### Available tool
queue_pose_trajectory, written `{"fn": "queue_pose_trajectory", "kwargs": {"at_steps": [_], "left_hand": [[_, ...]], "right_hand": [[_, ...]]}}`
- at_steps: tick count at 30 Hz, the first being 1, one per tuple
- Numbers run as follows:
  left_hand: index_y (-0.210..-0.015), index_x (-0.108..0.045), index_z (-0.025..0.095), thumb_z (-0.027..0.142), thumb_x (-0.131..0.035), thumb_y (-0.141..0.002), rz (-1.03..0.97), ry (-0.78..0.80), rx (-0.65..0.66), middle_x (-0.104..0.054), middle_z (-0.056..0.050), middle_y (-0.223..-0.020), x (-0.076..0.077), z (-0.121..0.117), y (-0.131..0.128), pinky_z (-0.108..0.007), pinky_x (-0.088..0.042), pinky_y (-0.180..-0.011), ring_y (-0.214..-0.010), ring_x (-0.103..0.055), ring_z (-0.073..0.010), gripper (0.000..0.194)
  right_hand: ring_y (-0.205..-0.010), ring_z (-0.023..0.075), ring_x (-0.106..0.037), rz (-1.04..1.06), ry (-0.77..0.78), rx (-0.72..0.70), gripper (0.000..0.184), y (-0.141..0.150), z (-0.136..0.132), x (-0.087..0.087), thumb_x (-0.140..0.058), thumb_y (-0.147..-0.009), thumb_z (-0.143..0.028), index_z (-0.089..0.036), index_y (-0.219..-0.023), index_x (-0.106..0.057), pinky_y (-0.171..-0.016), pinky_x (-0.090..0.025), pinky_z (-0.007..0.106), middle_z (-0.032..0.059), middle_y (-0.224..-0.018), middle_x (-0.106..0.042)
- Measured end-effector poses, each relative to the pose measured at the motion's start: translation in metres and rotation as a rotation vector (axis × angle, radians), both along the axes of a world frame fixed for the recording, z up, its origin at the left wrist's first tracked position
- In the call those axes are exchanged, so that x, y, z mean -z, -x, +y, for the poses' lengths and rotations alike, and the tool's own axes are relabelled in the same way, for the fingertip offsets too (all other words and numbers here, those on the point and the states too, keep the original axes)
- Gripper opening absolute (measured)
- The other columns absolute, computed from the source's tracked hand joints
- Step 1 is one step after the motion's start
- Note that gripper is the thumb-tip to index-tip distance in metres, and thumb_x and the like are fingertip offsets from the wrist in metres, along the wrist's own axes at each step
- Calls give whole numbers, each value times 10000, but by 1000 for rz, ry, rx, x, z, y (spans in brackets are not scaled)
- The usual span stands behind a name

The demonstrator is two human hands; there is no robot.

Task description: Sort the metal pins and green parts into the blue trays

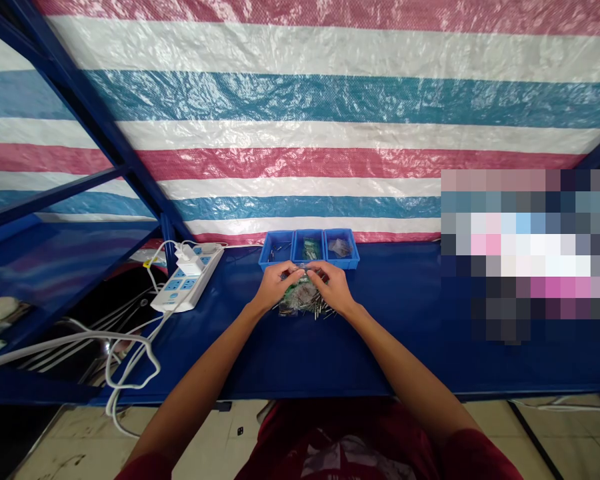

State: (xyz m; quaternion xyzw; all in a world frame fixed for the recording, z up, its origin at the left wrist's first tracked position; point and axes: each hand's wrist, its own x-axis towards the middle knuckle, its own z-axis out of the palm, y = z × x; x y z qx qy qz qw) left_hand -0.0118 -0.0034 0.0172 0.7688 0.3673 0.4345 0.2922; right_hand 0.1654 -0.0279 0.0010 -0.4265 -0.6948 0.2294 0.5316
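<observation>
My left hand (276, 285) and my right hand (332, 283) meet over a pile of small parts in the middle of the blue table. Thumbs and fingertips of both are pinched together close to each other, around something too small to make out. Beneath them lie clear plastic bags (305, 292), one greenish, and many thin metal pieces (320, 308) that look like pins or screws. Just behind my fingers stands a row of blue bins: the left bin (276, 261) has a few thin pieces, the middle a green bag (311, 249), the right a clear bag (340, 248).
A white power strip (184, 287) with plugged-in chargers (189, 261) lies to the left. Its white cables (150, 353) loop over the table's left edge. Blue metal posts (130, 160) and a striped plastic sheet (300, 133) stand behind. The right side is pixelated.
</observation>
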Motion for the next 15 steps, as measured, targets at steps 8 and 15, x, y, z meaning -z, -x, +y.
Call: {"fn": "queue_pose_trajectory", "kwargs": {"at_steps": [8, 15], "left_hand": [[-700, -640, 143, 441, -643, -812, -116, 86, 23, -626, -27, -662, 1, 0, -2, -235, -463, -592, -611, -561, -137, 319], [-742, -651, 150, 326, -679, -722, -277, 247, 22, -615, -5, -632, 3, 1, -2, -238, -473, -563, -566, -560, -133, 179]], "right_hand": [[-546, 142, -565, 4, -33, -24, 269, -1, -4, -3, -458, -933, -336, -214, -1107, -623, -595, -481, 269, 18, -757, -662], [-575, 134, -584, -32, -106, -43, 309, -2, -4, -1, -384, -945, -240, -216, -1032, -680, -652, -502, 276, 27, -776, -662]]}}
